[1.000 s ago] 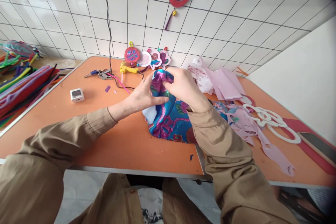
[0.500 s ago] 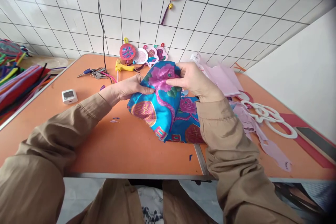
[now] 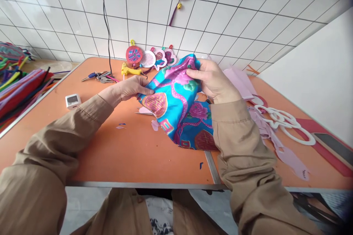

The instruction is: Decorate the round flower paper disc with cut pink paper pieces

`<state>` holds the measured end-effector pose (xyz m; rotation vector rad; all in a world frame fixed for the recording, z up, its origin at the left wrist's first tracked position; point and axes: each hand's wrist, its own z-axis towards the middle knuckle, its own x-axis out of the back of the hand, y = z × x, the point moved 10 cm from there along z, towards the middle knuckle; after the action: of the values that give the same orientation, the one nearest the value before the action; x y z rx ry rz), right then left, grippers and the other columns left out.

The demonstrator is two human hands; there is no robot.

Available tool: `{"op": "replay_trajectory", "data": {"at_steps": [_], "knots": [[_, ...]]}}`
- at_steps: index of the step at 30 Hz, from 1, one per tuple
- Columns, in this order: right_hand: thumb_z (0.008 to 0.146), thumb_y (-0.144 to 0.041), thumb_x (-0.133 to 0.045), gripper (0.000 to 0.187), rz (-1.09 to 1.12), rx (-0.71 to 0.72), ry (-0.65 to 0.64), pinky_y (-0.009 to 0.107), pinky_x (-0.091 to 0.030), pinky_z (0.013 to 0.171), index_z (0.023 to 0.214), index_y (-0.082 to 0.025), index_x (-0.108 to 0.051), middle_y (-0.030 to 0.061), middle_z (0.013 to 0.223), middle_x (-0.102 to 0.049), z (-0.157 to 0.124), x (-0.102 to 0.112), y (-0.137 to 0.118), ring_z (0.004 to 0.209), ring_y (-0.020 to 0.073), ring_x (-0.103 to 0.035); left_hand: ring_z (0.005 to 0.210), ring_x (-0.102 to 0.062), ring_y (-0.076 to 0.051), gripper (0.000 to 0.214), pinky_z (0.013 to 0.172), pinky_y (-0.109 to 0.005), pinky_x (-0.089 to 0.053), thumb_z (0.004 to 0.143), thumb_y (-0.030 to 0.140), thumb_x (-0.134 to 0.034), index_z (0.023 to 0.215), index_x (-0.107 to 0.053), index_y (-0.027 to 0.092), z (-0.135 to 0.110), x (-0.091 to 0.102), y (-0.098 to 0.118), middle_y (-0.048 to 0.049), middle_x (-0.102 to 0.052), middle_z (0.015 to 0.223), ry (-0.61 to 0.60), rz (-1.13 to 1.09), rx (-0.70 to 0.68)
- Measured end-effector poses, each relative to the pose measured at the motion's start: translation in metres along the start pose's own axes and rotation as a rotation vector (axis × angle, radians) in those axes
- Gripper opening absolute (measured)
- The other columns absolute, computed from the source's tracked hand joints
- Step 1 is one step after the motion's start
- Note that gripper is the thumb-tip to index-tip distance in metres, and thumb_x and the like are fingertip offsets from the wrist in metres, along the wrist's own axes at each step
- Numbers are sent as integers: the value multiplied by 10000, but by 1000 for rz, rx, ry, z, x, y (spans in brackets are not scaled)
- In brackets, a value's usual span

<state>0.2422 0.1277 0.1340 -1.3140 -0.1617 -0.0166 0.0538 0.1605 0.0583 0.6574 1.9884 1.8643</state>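
Note:
A shiny blue cloth (image 3: 176, 110) with pink flowers and red medallions is held up over the orange table (image 3: 124, 154). My left hand (image 3: 132, 87) pinches its left edge. My right hand (image 3: 213, 80) grips its top edge, lifted a little above the table. The cloth's lower part rests on the table by my right sleeve. Small pink paper scraps (image 3: 149, 112) lie just under the raised cloth.
A yellow glue gun (image 3: 131, 70), keys (image 3: 97, 76) and round decorated fans (image 3: 143, 57) lie at the back. A small white device (image 3: 72, 100) sits left. Pipe cleaners (image 3: 19, 84) fill the left table. Pink paper cutouts (image 3: 275, 143) and white rings (image 3: 284, 123) lie right.
The bunched cloth has been spread out between my hands. My right hand rose and moved right with the top edge; pink scraps beneath have come into view.

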Motion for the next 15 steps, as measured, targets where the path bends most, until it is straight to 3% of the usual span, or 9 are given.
{"op": "replay_trajectory", "data": {"at_steps": [2,8,15], "knots": [[639,-355,-868,267,-3,-5,33,365,-555,698,779,-243,-671,4,783,-687,3,10,4,732,200,-644,519,-487,-124,274,466,-267,-373,528,320,-928,600,-733,142,4,5,-5,-59,-619,560,-47,78,27],[650,-324,-865,233,-13,-33,109,315,-526,573,720,-228,-665,-10,683,-646,9,30,16,610,159,-605,540,-548,-148,209,500,-268,-415,559,253,-890,560,-704,157,10,39,-10,-65,-615,579,88,205,56],[702,-353,-849,230,-92,-55,147,350,-527,617,659,-250,-648,13,666,-657,7,37,13,679,201,-659,512,-460,-101,251,534,-272,-381,678,238,-875,575,-664,148,-6,53,15,-2,-526,511,143,209,26]]}}
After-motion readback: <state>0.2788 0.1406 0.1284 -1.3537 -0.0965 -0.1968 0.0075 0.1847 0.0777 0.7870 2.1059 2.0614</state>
